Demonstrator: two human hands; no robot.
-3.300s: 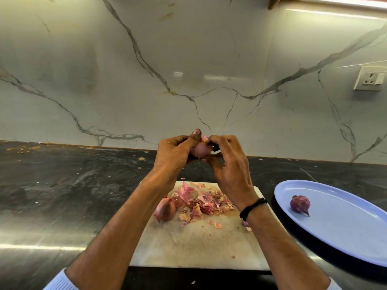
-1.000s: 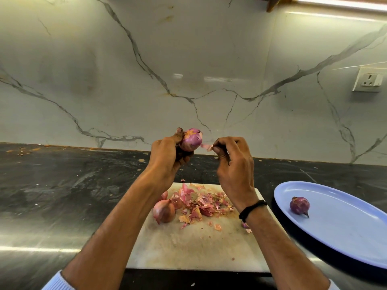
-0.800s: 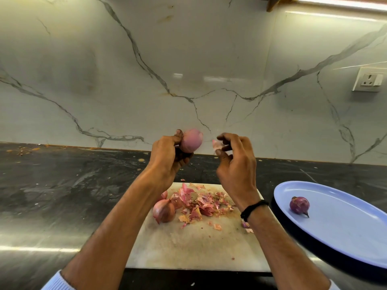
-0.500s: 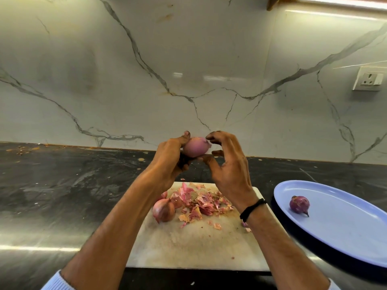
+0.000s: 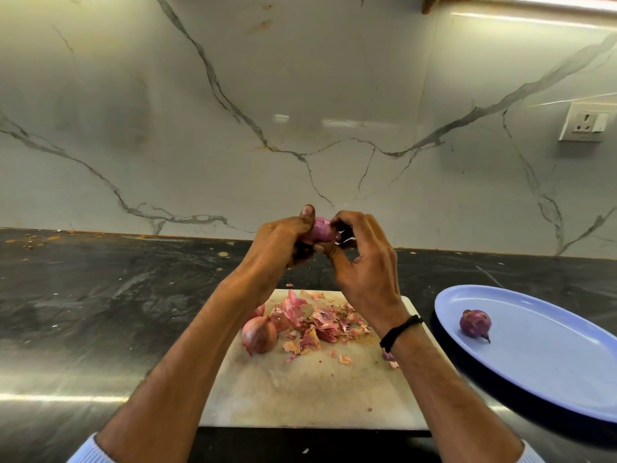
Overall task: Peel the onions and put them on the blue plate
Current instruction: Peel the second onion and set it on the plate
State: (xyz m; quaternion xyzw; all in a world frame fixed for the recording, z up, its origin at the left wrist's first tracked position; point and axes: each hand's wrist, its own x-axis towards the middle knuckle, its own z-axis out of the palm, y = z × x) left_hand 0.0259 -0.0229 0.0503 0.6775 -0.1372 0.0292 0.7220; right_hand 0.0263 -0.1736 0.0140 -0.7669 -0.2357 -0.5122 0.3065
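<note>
Onion peeling, close up: a smooth, glossy pink onion [image 5: 322, 230] sits dead centre of the frame, held up above the worktop [image 5: 83, 295] between both grips. So the left grip [image 5: 277, 242] is curled round its left side with the thumb poking up on top, and the right grip [image 5: 364, 269] pinches at its right end with bent fingertips. There's a black cord wristband [image 5: 400, 330] on the right wrist.

Below them, a pale, scuffed rectangular cutting board [image 5: 300, 389] carries a heap of papery pink peels [image 5: 320, 322]. At the heap's left edge sits a round unpeeled onion [image 5: 258, 335] with dry coppery skin.

Lower right, an oval blue plate [image 5: 551, 362] holds one small purple peeled onion [image 5: 475, 324], shiny, with a stubby dark tip pointing right.

The worktop is dark, streaky polished stone. The wall slab [image 5: 233, 111] behind is white with grey marble veins.
</note>
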